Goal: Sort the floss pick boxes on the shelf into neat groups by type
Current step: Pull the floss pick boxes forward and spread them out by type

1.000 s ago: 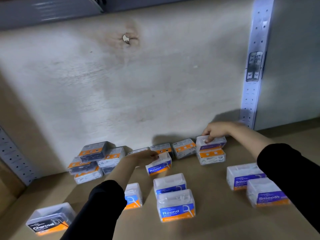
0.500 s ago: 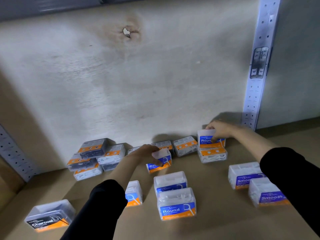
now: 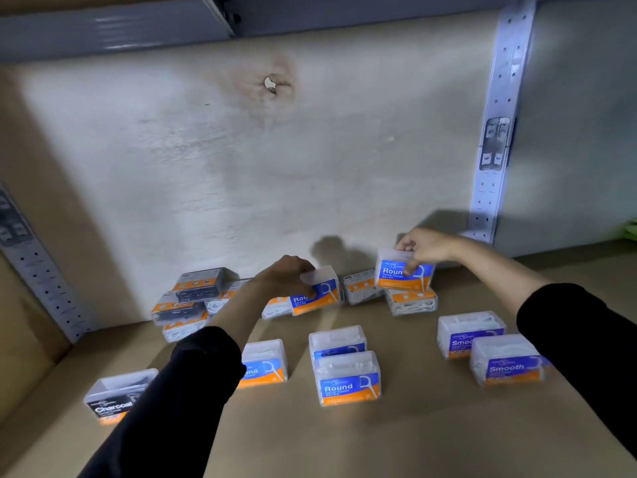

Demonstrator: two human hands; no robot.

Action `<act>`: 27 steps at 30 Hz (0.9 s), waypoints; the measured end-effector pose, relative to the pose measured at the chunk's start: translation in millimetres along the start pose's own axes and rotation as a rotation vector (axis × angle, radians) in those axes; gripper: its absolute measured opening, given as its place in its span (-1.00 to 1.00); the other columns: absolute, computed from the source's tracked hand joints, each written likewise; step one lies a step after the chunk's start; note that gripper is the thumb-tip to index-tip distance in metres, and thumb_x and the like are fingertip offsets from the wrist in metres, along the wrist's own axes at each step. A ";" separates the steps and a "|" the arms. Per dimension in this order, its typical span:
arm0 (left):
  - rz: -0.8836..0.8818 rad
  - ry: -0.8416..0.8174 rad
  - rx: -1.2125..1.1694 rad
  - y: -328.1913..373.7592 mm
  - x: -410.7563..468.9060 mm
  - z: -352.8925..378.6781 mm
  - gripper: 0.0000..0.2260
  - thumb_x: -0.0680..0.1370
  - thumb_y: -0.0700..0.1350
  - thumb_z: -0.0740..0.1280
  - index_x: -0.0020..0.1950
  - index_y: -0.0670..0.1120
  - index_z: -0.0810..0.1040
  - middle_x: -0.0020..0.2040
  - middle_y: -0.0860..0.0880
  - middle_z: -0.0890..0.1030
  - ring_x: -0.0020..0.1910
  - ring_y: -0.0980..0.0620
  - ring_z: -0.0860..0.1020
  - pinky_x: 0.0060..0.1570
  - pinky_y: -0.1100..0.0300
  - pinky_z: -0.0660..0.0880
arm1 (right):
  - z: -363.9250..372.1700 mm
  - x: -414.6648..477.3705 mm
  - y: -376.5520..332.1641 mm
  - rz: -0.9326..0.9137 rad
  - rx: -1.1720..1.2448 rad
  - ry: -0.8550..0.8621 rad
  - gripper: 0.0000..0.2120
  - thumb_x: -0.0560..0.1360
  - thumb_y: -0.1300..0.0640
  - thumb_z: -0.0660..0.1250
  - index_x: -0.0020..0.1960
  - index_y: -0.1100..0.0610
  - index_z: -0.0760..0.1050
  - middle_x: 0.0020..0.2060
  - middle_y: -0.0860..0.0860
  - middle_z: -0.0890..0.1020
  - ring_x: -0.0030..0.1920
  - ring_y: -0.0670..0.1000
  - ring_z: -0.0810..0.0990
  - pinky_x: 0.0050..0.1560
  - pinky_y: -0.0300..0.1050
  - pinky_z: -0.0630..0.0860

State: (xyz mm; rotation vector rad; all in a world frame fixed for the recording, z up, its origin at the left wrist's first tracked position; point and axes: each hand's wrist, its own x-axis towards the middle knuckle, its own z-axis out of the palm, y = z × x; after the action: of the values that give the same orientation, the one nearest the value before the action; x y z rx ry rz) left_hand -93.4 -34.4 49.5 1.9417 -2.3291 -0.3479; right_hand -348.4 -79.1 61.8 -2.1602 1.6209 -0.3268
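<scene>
Left hand: our left hand [image 3: 287, 276] is curled over the top of a Round box [image 3: 319, 294], fingers and thumb clamped on it, near the middle of the back edge of the shelf [image 3: 431, 436]. We cannot tell whether that box rests on the shelf or is lifted.
Right hand: our right hand [image 3: 425, 246] pinches a second Round box [image 3: 401, 276] by its top and front face, upright, label toward us, near the back edge and right of the middle.
Both hands: they are well apart, each on its own box.
Under the right hand: a flat box [image 3: 412, 302] with an orange strip lies just below the second Round box. We cannot tell whether the two touch.
Between the hands: another flat box [image 3: 362, 288] lies by the back wall [image 3: 241, 167].
Middle of the shelf: a front Round box [image 3: 348, 382] stands upright with a rear Round box [image 3: 336, 341] close behind it. A left Round box [image 3: 265, 363] stands beside them, partly behind our left sleeve [image 3: 193, 391].
Toward the right edge: a far Smooth box [image 3: 470, 334] and a near Smooth box [image 3: 506, 362] stand upright, overlapping in our view.
Toward the front left corner: a Charcoal box [image 3: 117, 396] stands alone, partly hidden by the sleeve.
Back left corner: a heap of boxes [image 3: 196, 288], dark and clear ones, is piled loosely against the wall.
Beyond: a metal upright [image 3: 496, 132] with holes runs up at the right of the back wall.
</scene>
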 end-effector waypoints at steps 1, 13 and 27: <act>0.003 0.006 0.009 0.8 -7.3 -5.5 -0.62 0.47 -0.15 0.38 0.26 -0.17 0.50 0.23 -0.19 0.55 0.22 -0.13 0.50 0.13 0.13 0.44 | -2.0 -6.1 -6.2 -0.008 -0.007 0.007 -0.51 0.32 0.29 0.48 0.22 0.30 0.47 0.17 0.16 0.56 0.05 0.07 0.52 0.04 -0.14 0.42; 0.050 -0.029 0.036 4.3 -113.5 -62.1 -0.68 0.48 -0.10 0.37 0.20 -0.18 0.53 0.14 -0.15 0.61 -0.07 0.03 0.51 -0.29 0.39 0.37 | -21.5 -88.6 -72.6 -0.062 -0.107 -0.023 -0.62 0.34 0.23 0.47 0.14 0.25 0.55 0.02 0.12 0.63 -0.07 0.00 0.53 -0.14 -0.20 0.45; -0.005 -0.051 0.072 1.4 -179.4 -42.1 -0.65 0.46 -0.09 0.40 0.22 -0.14 0.52 0.13 -0.12 0.59 -0.04 0.04 0.46 -0.16 0.27 0.36 | 31.3 -145.9 -118.4 -0.133 -0.125 -0.165 -0.61 0.33 0.24 0.47 0.14 0.22 0.53 0.04 0.11 0.63 -0.08 -0.01 0.52 -0.23 -0.30 0.41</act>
State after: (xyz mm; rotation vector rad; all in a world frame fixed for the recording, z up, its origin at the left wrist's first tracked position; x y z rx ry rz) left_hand -52.0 136.6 104.4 1.9945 -2.4005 -0.3215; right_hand -276.5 93.6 97.6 -2.3269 1.4449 -0.0842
